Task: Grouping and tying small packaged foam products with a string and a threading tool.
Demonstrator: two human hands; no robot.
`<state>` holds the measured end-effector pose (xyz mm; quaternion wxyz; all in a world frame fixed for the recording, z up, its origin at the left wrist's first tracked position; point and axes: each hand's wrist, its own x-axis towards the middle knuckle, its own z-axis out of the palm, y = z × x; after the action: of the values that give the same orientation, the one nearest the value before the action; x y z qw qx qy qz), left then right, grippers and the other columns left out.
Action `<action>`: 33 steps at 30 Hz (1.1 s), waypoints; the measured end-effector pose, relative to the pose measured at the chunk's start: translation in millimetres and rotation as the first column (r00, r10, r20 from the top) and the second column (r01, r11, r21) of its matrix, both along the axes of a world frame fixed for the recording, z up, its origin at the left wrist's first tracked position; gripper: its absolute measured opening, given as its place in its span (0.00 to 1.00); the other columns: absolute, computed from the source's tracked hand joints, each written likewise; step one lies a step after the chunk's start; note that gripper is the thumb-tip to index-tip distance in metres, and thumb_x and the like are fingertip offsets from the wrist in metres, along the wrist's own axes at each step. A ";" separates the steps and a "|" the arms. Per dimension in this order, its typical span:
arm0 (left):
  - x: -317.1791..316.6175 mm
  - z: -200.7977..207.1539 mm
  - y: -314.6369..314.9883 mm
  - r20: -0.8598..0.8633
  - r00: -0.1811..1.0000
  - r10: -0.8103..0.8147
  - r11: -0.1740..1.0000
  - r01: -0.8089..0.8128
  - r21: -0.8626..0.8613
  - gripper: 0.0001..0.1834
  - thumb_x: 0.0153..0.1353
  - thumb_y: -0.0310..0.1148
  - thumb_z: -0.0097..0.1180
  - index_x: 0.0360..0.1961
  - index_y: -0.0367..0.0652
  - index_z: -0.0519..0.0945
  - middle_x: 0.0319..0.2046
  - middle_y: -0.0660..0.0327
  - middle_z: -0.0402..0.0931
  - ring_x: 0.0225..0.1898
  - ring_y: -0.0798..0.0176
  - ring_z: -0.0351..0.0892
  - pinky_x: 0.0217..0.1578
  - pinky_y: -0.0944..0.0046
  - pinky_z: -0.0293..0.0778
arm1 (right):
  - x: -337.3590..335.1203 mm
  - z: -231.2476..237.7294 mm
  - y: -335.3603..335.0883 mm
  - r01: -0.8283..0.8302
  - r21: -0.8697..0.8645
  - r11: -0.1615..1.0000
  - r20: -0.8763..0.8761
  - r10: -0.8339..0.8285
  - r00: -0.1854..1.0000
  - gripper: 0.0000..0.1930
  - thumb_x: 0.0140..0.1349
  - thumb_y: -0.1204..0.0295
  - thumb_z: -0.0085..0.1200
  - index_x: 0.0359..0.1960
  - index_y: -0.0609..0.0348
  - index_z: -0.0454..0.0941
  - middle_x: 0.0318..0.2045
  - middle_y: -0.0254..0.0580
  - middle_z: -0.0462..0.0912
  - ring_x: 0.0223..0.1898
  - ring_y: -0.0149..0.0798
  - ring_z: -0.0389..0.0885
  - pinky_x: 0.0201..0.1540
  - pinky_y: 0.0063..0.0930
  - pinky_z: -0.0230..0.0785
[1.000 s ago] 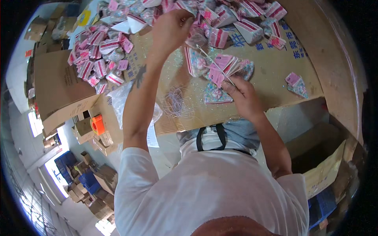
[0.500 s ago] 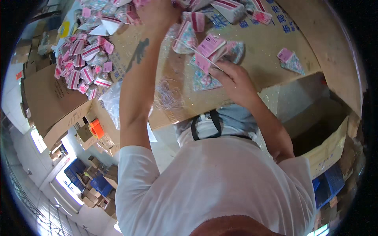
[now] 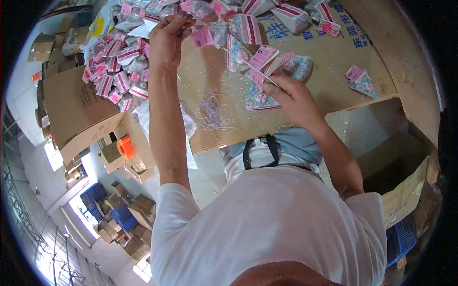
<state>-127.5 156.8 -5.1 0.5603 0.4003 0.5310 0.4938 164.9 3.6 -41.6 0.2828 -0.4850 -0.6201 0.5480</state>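
Note:
My right hand (image 3: 292,93) is closed at the middle of the cardboard, thumb and fingers pinching a small clear bag with a pink card label (image 3: 263,57) and pale multicoloured contents. A thin white strand (image 3: 260,71) runs from these fingers toward the upper left, across the label. Beside it lie other such bags (image 3: 237,53), partly overlapping. My left hand (image 3: 168,37) is raised at the upper left, next to the bag heap, its fingertips pinched together. Whatever is between those fingertips is too small to make out.
A heap of pink-labelled bags (image 3: 119,66) covers the left of the cardboard (image 3: 210,76); more lie along the far side. One bag (image 3: 361,81) sits apart at right. Loose thin strands (image 3: 213,114) lie near the front edge. An open carton (image 3: 405,190) stands lower right, orange tape (image 3: 126,148) lower left.
My left hand has drawn back from the far bags toward me and to the left, fingertips now pinched. The right hand keeps its hold. The whole view has shifted slightly.

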 end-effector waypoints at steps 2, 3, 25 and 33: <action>-4.7 15.4 -3.6 0.035 0.999 0.024 1.000 -0.024 -0.002 0.05 0.66 0.27 0.58 0.40 0.36 0.79 0.36 0.57 0.84 0.38 0.64 0.84 0.34 0.67 0.72 | -2.5 -3.3 -2.1 -0.001 -0.003 1.000 -0.020 0.001 1.000 0.14 0.70 0.69 0.54 0.51 0.65 0.80 0.40 0.47 0.84 0.43 0.40 0.81 0.50 0.32 0.70; -2.1 21.0 -7.1 0.109 0.993 0.052 0.999 -0.052 -0.004 0.04 0.67 0.27 0.55 0.39 0.37 0.78 0.37 0.57 0.84 0.39 0.63 0.84 0.34 0.67 0.71 | -3.1 -6.1 -2.1 0.009 -0.025 1.000 -0.029 -0.010 1.000 0.14 0.70 0.69 0.54 0.51 0.65 0.80 0.40 0.47 0.84 0.43 0.39 0.80 0.50 0.31 0.69; 32.5 40.8 -138.4 -0.814 0.578 -0.058 0.814 0.499 0.296 0.06 0.52 0.24 0.69 0.31 0.42 0.84 0.48 0.53 0.81 0.40 0.58 0.83 0.40 0.62 0.79 | -41.0 1.9 -7.6 -0.088 -0.032 0.996 -0.072 0.085 0.994 0.16 0.69 0.66 0.56 0.50 0.65 0.80 0.43 0.48 0.84 0.46 0.41 0.80 0.53 0.32 0.69; 23.8 24.1 -160.6 -0.087 0.953 0.291 0.921 -0.254 0.294 0.12 0.63 0.26 0.64 0.44 0.31 0.78 0.43 0.53 0.83 0.40 0.68 0.81 0.41 0.68 0.78 | -53.8 -5.3 -14.5 -0.129 -0.077 0.989 -0.202 0.111 0.973 0.15 0.69 0.66 0.56 0.50 0.65 0.80 0.42 0.45 0.84 0.45 0.38 0.80 0.52 0.30 0.69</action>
<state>-103.7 -3.8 19.0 0.3884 0.4286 0.5418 0.6099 111.1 -10.9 -46.9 0.2873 -0.4020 -0.5921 0.6366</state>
